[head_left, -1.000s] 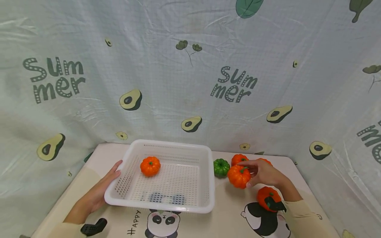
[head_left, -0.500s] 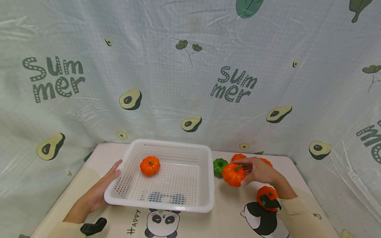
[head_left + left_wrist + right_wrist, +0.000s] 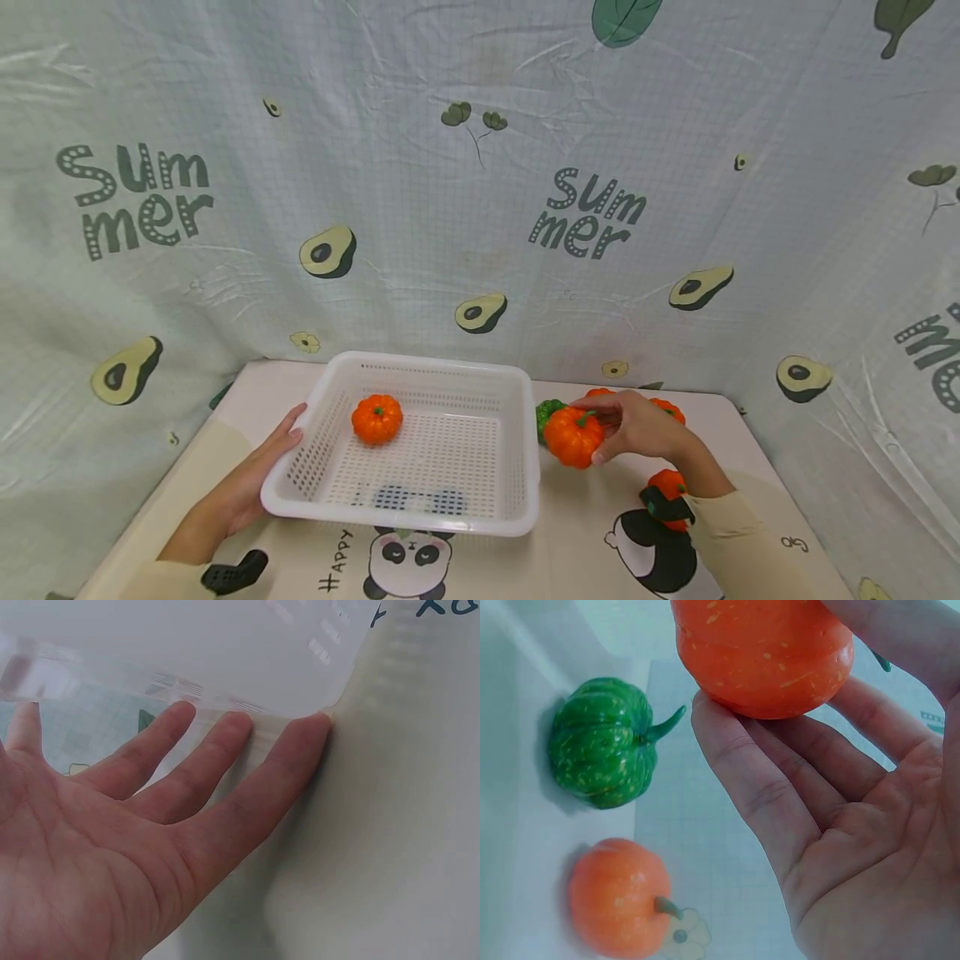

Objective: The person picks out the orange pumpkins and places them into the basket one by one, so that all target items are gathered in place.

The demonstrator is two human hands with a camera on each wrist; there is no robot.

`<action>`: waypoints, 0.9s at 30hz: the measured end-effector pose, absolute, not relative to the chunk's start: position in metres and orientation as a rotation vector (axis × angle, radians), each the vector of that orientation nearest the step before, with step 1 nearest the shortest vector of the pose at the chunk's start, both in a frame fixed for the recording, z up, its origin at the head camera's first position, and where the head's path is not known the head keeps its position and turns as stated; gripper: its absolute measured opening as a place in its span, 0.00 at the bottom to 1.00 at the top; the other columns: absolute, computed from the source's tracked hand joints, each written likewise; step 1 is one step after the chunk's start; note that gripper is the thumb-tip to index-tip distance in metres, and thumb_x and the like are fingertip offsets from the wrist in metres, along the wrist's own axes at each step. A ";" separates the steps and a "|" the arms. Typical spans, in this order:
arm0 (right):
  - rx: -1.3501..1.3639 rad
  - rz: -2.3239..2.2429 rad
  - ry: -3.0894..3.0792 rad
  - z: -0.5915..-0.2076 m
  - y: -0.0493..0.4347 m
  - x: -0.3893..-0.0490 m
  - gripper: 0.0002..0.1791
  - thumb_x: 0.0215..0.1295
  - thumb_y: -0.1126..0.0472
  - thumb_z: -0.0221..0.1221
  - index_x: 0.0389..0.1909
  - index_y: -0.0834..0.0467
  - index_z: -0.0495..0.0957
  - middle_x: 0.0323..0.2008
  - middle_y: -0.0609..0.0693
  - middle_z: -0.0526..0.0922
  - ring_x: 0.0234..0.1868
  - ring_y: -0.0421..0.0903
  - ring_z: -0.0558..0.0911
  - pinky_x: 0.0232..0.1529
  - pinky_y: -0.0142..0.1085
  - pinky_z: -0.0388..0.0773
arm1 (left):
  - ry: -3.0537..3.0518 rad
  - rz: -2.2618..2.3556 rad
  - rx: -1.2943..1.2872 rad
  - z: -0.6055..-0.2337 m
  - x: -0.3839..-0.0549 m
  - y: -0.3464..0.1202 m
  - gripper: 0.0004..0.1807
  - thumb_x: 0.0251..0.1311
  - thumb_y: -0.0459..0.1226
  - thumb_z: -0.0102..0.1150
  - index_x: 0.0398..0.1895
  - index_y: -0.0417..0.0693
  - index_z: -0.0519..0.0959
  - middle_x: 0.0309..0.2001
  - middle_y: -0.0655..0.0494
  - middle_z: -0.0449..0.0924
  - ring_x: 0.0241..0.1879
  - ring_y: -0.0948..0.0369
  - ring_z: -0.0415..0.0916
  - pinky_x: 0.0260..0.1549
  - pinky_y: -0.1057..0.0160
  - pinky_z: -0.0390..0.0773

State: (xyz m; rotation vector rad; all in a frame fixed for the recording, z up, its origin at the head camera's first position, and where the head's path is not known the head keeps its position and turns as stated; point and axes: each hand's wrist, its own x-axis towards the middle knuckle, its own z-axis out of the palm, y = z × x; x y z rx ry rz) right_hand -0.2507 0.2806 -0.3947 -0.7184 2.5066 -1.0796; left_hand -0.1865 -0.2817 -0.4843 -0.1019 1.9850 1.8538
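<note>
My right hand [image 3: 637, 423] holds a small orange pumpkin [image 3: 573, 437] between thumb and fingers, above the table and to the right of a white plastic basket [image 3: 401, 527]. In the right wrist view the same pumpkin [image 3: 765, 656] rests against the fingertips. A green pumpkin [image 3: 604, 742] stands behind it, partly covered in the head view. Inside the basket, toward its left, sits another orange pumpkin [image 3: 377, 419]. My left hand [image 3: 251, 479] lies along the basket's left side. Its fingers [image 3: 202, 772] are spread and fairly straight, with the tips against the basket wall.
Orange pumpkins stand behind the right hand, one [image 3: 667, 410] at the back right and one [image 3: 622, 900] near the green one. A further orange pumpkin [image 3: 667, 483] is partly hidden by the right wrist strap. A printed sheet [image 3: 420, 208] hangs behind the table [image 3: 577, 542].
My right hand has carried the orange pumpkin leftward toward the basket, now overlapping more of the green pumpkin. The left hand and basket have stayed in place.
</note>
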 end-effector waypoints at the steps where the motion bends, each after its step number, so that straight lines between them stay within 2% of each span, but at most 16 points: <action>1: -0.725 -1.086 2.502 -0.395 0.279 -0.251 0.43 0.47 0.56 0.82 0.67 0.60 0.78 0.64 0.61 0.82 0.57 0.54 0.85 0.55 0.31 0.82 | 1.988 1.852 -0.104 -0.485 -0.186 -0.282 0.40 0.81 0.61 0.32 0.83 0.75 0.25 0.86 0.41 0.30 0.73 0.41 0.57 0.56 0.50 0.77; 7: -0.760 -1.118 2.490 -0.394 0.272 -0.251 0.43 0.48 0.56 0.82 0.67 0.62 0.78 0.62 0.62 0.83 0.54 0.49 0.86 0.53 0.29 0.81 | 1.996 1.846 -0.107 -0.484 -0.187 -0.282 0.40 0.80 0.62 0.33 0.83 0.75 0.25 0.86 0.41 0.30 0.74 0.41 0.57 0.56 0.50 0.76; 12: -0.753 -1.125 2.495 -0.392 0.263 -0.251 0.42 0.47 0.55 0.82 0.66 0.61 0.79 0.62 0.61 0.84 0.54 0.51 0.85 0.53 0.28 0.81 | 2.000 1.843 -0.122 -0.484 -0.186 -0.282 0.40 0.80 0.62 0.32 0.83 0.75 0.25 0.86 0.41 0.30 0.74 0.41 0.56 0.56 0.51 0.76; 20: -0.733 -1.095 2.495 -0.389 0.250 -0.252 0.42 0.49 0.55 0.81 0.67 0.60 0.78 0.61 0.60 0.84 0.54 0.53 0.85 0.55 0.40 0.84 | 1.990 1.855 -0.109 -0.484 -0.185 -0.282 0.40 0.81 0.61 0.33 0.83 0.75 0.25 0.86 0.42 0.30 0.75 0.41 0.55 0.57 0.51 0.76; 27: -0.783 -1.143 2.450 -0.387 0.236 -0.255 0.41 0.50 0.57 0.81 0.67 0.60 0.79 0.60 0.60 0.85 0.53 0.53 0.87 0.51 0.37 0.85 | 1.984 1.862 -0.113 -0.483 -0.185 -0.282 0.40 0.81 0.61 0.32 0.83 0.75 0.25 0.86 0.42 0.30 0.74 0.42 0.56 0.56 0.50 0.76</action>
